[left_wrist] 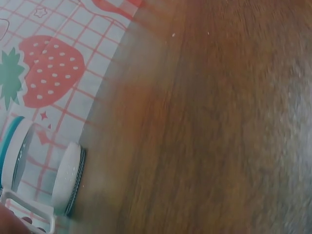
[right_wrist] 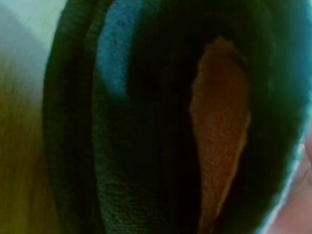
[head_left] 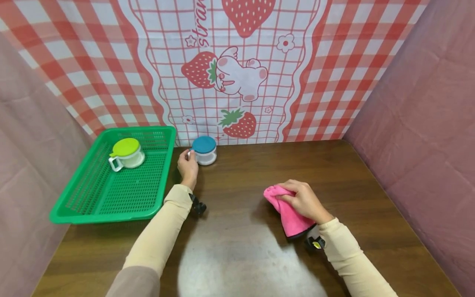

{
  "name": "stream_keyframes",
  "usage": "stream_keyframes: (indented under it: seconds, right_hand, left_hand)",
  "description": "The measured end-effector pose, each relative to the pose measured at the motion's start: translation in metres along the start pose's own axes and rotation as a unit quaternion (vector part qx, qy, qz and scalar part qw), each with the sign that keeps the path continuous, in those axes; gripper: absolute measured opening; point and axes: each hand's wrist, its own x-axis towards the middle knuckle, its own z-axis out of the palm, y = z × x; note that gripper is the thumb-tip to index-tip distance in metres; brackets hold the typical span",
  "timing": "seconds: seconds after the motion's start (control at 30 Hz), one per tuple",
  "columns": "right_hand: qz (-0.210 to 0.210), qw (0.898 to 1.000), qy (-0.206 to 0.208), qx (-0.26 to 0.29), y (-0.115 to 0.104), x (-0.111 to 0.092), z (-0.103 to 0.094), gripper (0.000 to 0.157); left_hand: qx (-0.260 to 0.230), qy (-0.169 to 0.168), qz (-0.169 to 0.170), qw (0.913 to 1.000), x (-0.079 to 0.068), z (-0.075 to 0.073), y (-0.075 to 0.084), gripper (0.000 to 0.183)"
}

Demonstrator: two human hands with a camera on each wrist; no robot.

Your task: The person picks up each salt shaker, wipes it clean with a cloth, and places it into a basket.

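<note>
A clear seasoning jar [head_left: 207, 158] with a blue lid and white base stands by the back curtain. My left hand [head_left: 188, 167] pinches its white handle [left_wrist: 36, 209], and a fingertip shows at the lower left corner of the left wrist view. Right of the table's middle, my right hand [head_left: 302, 200] grips a bunched pink cloth [head_left: 293, 218] with a dark underside, its lower part spread beneath the palm. Dark folds of the cloth [right_wrist: 131, 161] fill most of the right wrist view, close and blurred.
A green plastic basket [head_left: 168, 165] sits at the left, holding a similar jar [head_left: 128, 154] with a lime-green lid. The wooden table [head_left: 237, 185] ends at a strawberry-print curtain [head_left: 237, 111] behind. Pinkish drapes [head_left: 419, 103] hang on both sides.
</note>
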Motion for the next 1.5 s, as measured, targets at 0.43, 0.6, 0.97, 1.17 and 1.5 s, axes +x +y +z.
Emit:
stream_keyframes:
  seconds: [0.43, 0.6, 0.97, 1.17, 1.5]
  right_hand:
    - [0.002, 1.0, 0.002, 0.0, 0.003, -0.003, 0.001, 0.027]
    - [0.003, 1.0, 0.004, 0.0, 0.003, -0.003, 0.0, 0.027]
    - [0.004, 1.0, 0.005, 0.013, 0.003, -0.004, 0.0, 0.027]
    - [0.007, 1.0, 0.005, 0.015, 0.003, -0.004, 0.0, 0.027]
    - [0.011, 1.0, 0.003, 0.014, 0.004, -0.005, 0.001, 0.026]
  left_hand:
    - [-0.012, -0.019, 0.025, 0.9994, 0.005, -0.001, -0.007, 0.034]
    - [0.016, -0.02, 0.046, 0.9986, 0.006, -0.001, -0.009, 0.033]
    - [-0.004, -0.016, 0.052, 0.9985, 0.006, -0.001, -0.014, 0.031]
    - [-0.003, -0.018, 0.046, 0.9988, 0.005, -0.001, -0.011, 0.032]
    - [-0.017, 0.015, 0.005, 0.9997, 0.002, 0.0, -0.008, 0.027]
